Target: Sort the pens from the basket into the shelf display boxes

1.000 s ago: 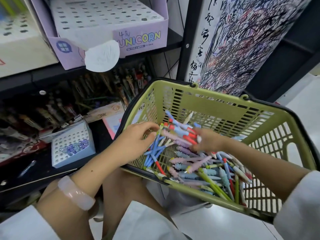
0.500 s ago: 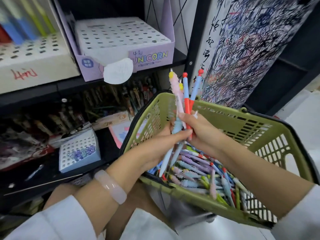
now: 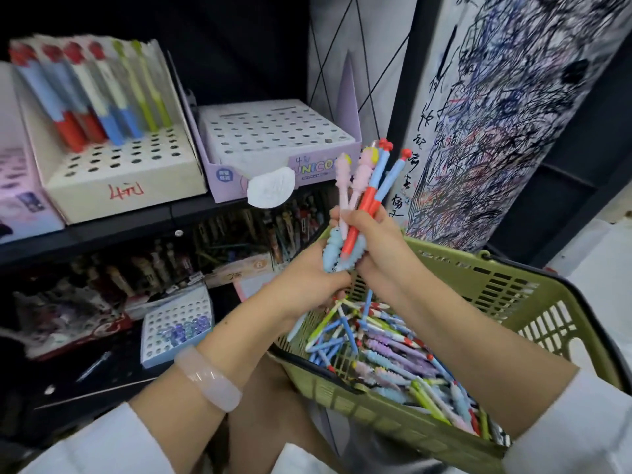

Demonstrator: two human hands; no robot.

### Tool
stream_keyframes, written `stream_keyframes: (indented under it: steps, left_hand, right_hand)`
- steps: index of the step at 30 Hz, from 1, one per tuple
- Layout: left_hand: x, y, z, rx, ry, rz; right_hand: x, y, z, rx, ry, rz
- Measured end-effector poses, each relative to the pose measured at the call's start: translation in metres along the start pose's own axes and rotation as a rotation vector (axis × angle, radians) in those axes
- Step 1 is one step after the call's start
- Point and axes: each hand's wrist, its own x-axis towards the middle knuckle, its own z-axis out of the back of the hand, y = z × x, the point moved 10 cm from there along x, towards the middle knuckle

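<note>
A bunch of pens (image 3: 362,186), pink, blue and red, stands upright above the left end of the green basket (image 3: 506,289). My right hand (image 3: 379,241) grips the bunch around its middle. My left hand (image 3: 307,282) holds the lower ends of the same pens from the left. Many more loose pens (image 3: 386,350) lie in the basket. On the upper shelf stand a purple unicorn display box (image 3: 273,138) with empty holes and a cream display box (image 3: 116,159) with several pens in its back rows.
A small blue-white holed box (image 3: 174,323) with a few purple pens sits on the lower dark shelf (image 3: 102,371). Packed stationery fills the middle shelf. A scribbled test board (image 3: 506,107) rises to the right. A black shelf post (image 3: 403,97) stands behind the pens.
Both hands left the basket with a bunch of pens and lifted it higher toward the upper shelf. The view tilted up, bringing the cream box into sight.
</note>
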Motion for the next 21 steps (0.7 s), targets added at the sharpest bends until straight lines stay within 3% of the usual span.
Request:
stream_keyframes:
  steps: [3, 6, 11, 14, 17, 21]
  left_hand:
    - [-0.009, 0.010, 0.016, 0.083, -0.021, 0.072]
    - [-0.020, 0.017, 0.040, 0.059, -0.102, 0.114]
    - [-0.036, -0.006, 0.078, -0.334, -0.347, -0.011]
    - [-0.044, -0.028, 0.091, -0.592, -0.385, -0.139]
    - [-0.054, -0.042, 0.097, -0.683, -0.369, -0.219]
    - [-0.069, -0.037, 0.118, -0.791, -0.447, -0.256]
  right_hand:
    - [0.010, 0.006, 0.006, 0.150, -0.073, -0.036]
    - [0.013, 0.016, 0.002, 0.222, 0.006, -0.043]
    - [-0.004, 0.015, -0.024, -0.108, 0.131, -0.027]
    - [-0.021, 0.009, -0.064, -0.175, 0.302, 0.001]
    - [-0.036, 0.005, -0.103, -0.246, 0.422, 0.070]
    - [-0.044, 0.010, -0.143, -0.413, 0.437, 0.168]
